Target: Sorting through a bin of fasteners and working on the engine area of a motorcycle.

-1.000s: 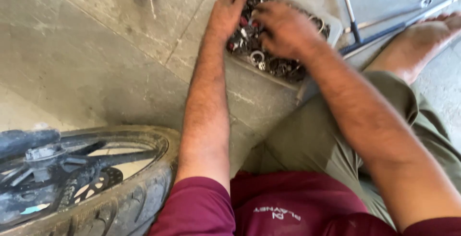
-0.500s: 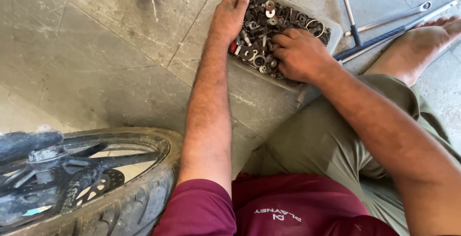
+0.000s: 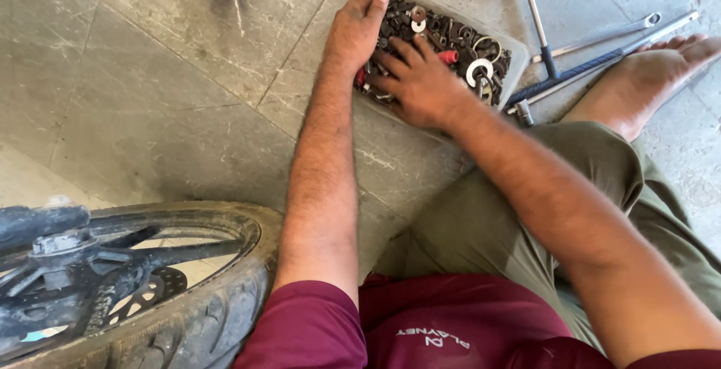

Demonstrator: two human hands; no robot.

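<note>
Item: shallow clear plastic tray of mixed dark nuts, bolts and silver washers, on the grey stone floor at 12 o'clock from the seated person.

Left hand: laid flat on the tray's 9 o'clock edge, fingers extended, apparently steadying it; holds nothing.

Right hand: fingers spread loosely in the hardware, seemingly sorting; whether it grips a piece cannot be told.

Nearby: long metal wrenches at 2 o'clock beside a bare foot; black motorcycle wheel at 8 o'clock.
</note>
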